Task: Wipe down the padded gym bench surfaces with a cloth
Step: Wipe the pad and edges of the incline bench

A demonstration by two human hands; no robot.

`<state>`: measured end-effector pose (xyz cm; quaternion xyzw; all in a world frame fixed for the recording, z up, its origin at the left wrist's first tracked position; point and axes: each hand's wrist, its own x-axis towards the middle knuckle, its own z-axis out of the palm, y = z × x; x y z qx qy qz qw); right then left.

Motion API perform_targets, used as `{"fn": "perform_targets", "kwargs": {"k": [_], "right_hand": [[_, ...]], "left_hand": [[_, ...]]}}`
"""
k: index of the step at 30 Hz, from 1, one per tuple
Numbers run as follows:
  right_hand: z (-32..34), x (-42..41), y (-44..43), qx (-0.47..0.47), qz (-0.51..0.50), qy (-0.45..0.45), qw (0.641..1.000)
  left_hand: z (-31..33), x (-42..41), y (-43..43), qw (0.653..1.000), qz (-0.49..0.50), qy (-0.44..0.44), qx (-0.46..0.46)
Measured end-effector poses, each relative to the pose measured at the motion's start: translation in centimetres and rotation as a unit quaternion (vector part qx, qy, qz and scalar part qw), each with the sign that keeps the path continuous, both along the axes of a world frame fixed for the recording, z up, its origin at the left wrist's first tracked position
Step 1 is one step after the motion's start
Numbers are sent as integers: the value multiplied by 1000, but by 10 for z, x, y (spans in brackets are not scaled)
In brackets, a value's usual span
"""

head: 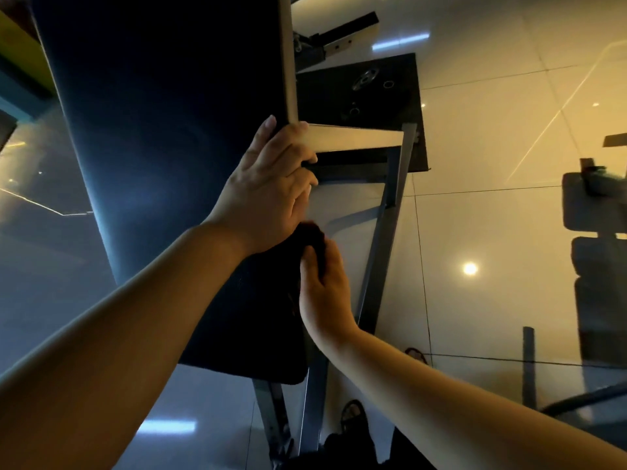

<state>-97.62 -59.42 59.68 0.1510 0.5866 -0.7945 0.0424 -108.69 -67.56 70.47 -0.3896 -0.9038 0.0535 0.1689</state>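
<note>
Two bare hands, left point(268, 195) and right point(322, 293); two dark padded bench cushions point(152, 113); one dark cloth point(310, 237) beside them.

The left hand point(271, 195) reaches forward on a bare, outstretched forearm, palm down, thumb raised and fingers curled over an edge. The right hand point(322, 293) sits just below and beside it, turned edge-on with the wrist bent, its fingers closed in a grip on a dark cloth point(312, 237).

The left hand point(268, 191) rests on the bench pad point(163, 130), with the right hand point(322, 293) just below it.
</note>
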Motion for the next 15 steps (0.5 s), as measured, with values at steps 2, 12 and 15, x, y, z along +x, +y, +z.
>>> {"fn": "perform_targets", "kwargs": {"k": [2,12,15], "right_hand": [[-15,33,-4,25,24,-21,999],[15,-29,1,46,-37,32,998],[-17,32,-12,20,-34,-3,999]], "left_hand": [[-3,3,-3,1000,-5,-2,-5],[-14,10,-6,1000,-9,-19,3],[-22,18,-9,1000,-14,-23,-2]]}}
